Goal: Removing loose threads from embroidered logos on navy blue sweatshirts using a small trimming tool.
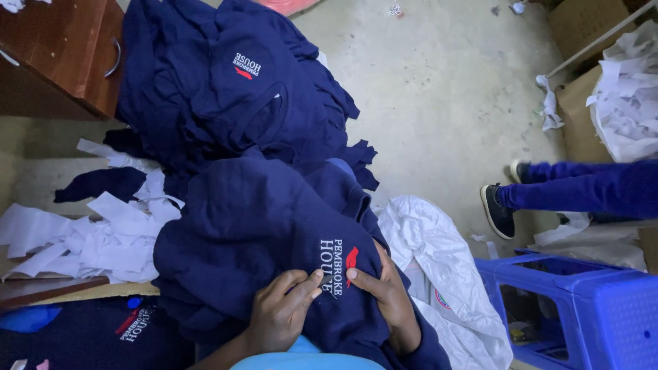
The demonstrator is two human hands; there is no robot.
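A navy garment (260,233) lies bunched on the person's lap, running toward 11 o'clock, its embroidered emblem (340,266) pinched between left hand (284,312) at 9 o'clock and right hand (384,294) at 3 o'clock.

Two hands showing: left hand (279,312), right hand (385,294), both resting on one navy fleece sweater with embroidered chest emblem (253,233). One heap of similar navy sweaters (226,82) lying behind; exact number in heap impossible to tell. One more navy emblem garment (103,336) lying lower left. One blue plastic stool (582,301) standing right. One white plastic bag (439,260) lying beside it. Two dark slip-on shoes (498,211) showing on another person.
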